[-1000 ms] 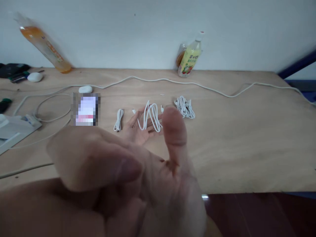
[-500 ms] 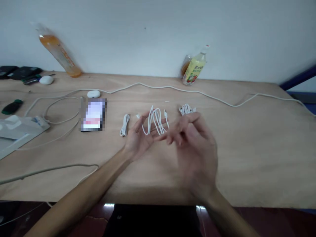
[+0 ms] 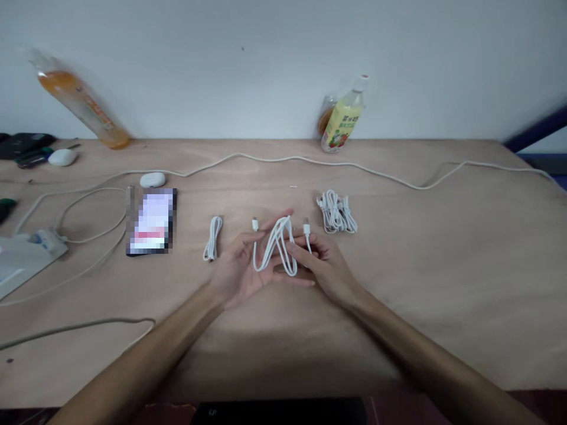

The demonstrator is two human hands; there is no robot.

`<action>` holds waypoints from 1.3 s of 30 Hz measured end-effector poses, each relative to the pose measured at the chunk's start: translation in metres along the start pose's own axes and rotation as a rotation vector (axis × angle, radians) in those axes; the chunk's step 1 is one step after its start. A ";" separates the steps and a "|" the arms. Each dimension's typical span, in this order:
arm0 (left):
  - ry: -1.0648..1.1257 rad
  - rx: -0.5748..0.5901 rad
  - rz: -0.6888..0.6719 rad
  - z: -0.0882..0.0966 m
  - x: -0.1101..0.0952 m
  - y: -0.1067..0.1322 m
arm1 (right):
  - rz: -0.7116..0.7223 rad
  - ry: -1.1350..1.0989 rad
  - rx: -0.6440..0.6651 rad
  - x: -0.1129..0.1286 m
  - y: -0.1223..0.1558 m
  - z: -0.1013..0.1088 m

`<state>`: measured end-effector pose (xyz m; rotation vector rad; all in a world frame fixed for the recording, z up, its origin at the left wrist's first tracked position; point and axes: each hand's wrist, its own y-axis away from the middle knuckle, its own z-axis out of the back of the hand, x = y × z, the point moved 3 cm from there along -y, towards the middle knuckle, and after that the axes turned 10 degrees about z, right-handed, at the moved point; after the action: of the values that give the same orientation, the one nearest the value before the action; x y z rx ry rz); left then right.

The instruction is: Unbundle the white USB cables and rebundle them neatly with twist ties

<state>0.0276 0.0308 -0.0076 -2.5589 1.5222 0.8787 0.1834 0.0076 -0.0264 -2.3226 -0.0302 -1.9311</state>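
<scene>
A loosely looped white USB cable (image 3: pixel 267 252) rests across the upturned palm of my left hand (image 3: pixel 233 273). The left thumb presses on the cable below its small plug, which points up. My right hand (image 3: pixel 333 268) pinches the loops from the right side with thumb and fingers. Beside those fingers the larger USB plug stands up. To the left of my hands lies a small white coiled cable (image 3: pixel 213 239). Several bundled white cables (image 3: pixel 336 211) form a pile beyond my right hand.
A phone (image 3: pixel 153 221) with a blurred screen and a white earbud case (image 3: pixel 152 180) lie at left. One long white cord (image 3: pixel 292 158) crosses the wooden table. An orange drink bottle (image 3: pixel 84 109) and a yellow-labelled bottle (image 3: pixel 343 123) lean by the wall.
My right hand has come forward and left, closing on the looped cable in my left hand. The pile of cables it partly covered now shows fully. The view has shifted slightly.
</scene>
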 end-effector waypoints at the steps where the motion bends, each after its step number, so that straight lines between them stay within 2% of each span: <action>1: -0.020 -0.004 0.012 0.000 0.001 0.001 | 0.022 0.010 0.011 0.002 0.000 0.000; 4: -0.126 -0.068 0.049 -0.001 0.007 0.003 | 0.079 0.040 0.022 0.006 0.001 0.002; 8: -0.263 -0.141 0.083 0.000 0.012 0.004 | 0.033 0.063 -0.001 0.006 0.005 0.003; 13: -0.272 -0.240 0.068 0.003 0.013 0.005 | 0.108 0.152 -0.010 0.006 0.009 0.002; 20: -0.318 -0.271 -0.036 0.009 0.011 0.002 | 0.261 0.330 -0.088 0.005 0.007 0.010; 27: -0.365 -0.301 -0.007 0.011 0.009 0.000 | 0.272 0.346 -0.219 0.009 0.009 0.013; 30: -0.352 -0.300 -0.015 0.011 0.008 0.000 | 0.223 0.324 -0.228 0.013 0.009 0.012; 35: -0.316 -0.293 -0.020 0.009 0.008 0.000 | 0.000 0.126 -0.113 0.011 0.005 0.006; 39: -0.322 -0.311 -0.010 0.008 0.009 0.000 | -0.030 0.097 -0.135 0.010 0.004 0.006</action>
<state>0.0266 0.0264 -0.0187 -2.4453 1.3680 1.5461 0.1919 0.0041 -0.0178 -2.3187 0.0765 -2.1200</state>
